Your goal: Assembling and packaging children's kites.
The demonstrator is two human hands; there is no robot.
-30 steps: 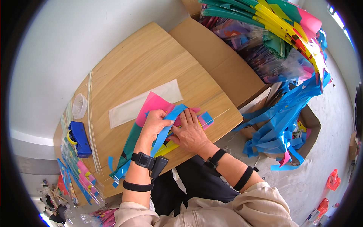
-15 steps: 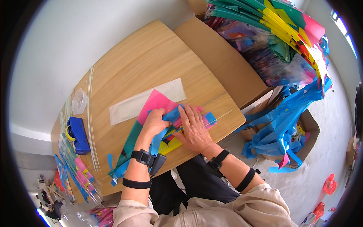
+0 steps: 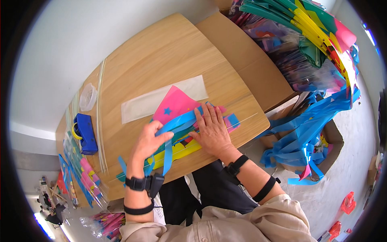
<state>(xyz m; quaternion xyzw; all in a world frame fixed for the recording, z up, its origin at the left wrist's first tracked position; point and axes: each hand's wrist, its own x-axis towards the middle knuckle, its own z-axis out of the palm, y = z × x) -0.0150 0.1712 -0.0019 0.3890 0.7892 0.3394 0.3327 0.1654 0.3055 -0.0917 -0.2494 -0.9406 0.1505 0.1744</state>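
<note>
A folded kite of thin pink, green and yellow sheet (image 3: 176,101) lies near the table's front edge, with a blue star on its pink corner. Blue ribbon (image 3: 181,120) arcs across it, and one end hangs down toward the edge. My left hand (image 3: 147,142) is closed around the ribbon at the kite's left, its thumb and forefinger on either side of the band. Flat on the kite's right part rests my right hand (image 3: 212,131), fingers stretched out, pressing ribbon and sheet down. A thin pale rod (image 3: 246,117) sticks out beyond this hand.
Behind the kite lies a white plastic sleeve (image 3: 133,111). To the left are a blue tape dispenser (image 3: 89,141), a clear plastic dish (image 3: 88,98), thin rods (image 3: 99,117) and wrapped kites (image 3: 80,165). On the right stand an open carton (image 3: 250,60) and a box of blue ribbons (image 3: 334,137).
My left hand has moved left and down, drawing the blue ribbon out into a longer arc. The right hand stays flat on the kite. The whole view has shifted slightly.
</note>
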